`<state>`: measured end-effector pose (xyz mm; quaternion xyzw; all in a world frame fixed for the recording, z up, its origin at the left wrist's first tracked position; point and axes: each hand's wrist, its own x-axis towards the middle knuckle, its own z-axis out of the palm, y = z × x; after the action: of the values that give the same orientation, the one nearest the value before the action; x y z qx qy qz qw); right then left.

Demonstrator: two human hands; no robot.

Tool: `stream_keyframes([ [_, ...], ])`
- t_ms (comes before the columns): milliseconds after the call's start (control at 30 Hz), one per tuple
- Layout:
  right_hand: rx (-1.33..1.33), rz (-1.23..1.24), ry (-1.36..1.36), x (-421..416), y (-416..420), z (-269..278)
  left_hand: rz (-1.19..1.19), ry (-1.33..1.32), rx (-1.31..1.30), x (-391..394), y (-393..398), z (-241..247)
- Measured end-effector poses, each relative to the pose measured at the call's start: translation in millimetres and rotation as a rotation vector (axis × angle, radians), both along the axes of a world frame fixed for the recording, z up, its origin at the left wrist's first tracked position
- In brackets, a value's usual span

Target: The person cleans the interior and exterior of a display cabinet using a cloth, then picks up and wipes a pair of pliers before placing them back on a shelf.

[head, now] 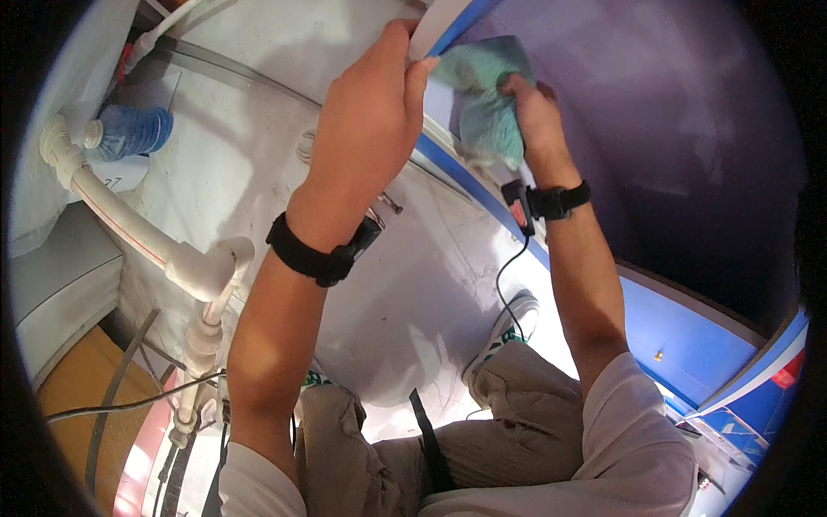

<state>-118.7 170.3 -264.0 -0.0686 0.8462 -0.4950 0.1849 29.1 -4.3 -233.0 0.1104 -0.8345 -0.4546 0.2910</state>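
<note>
My left hand [378, 106] grips the edge of an upright panel [439, 27], white along its rim and blue on its side, with the thumb near and the fingers mostly hidden behind it. In my right hand [537, 116] is a crumpled light-green cloth [488, 97], which has darker patches on it. The cloth lies against or just in front of the panel's side and the dark purplish-grey surface [659, 116] to the right; whether it touches is not clear. Both wrists wear black straps, and a thin cable hangs from the right one.
White plastic pipe [123, 216] with elbows runs down the left side. A blue-tinted plastic bottle [132, 131] lies beyond it. Below my hands is a scuffed pale floor [394, 310]. A blue panel with a small brass-coloured knob [658, 356] stands at the lower right.
</note>
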Motion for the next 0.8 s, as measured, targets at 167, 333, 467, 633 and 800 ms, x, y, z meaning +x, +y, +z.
stream_keyframes([
  [167, 0.451, 0.242, 0.216, 11, -9, -14, 0.012, -0.071, 0.022, -3, 6, 8],
  [333, 0.222, 0.289, -0.088, 24, -15, -21, -0.009, -0.054, 0.031, 0, -2, 1],
  [467, 0.041, 0.191, 0.075, 39, -1, 3, -0.002, -0.047, 0.040, 0, 0, 1],
  [633, 0.343, 0.527, 0.840, 83, 2, -39, -0.023, -0.033, 0.053, -2, 2, 0],
  [800, -0.176, -0.040, -0.254, 35, 0, -2, -0.009, -0.075, 0.011, 1, 1, 5],
])
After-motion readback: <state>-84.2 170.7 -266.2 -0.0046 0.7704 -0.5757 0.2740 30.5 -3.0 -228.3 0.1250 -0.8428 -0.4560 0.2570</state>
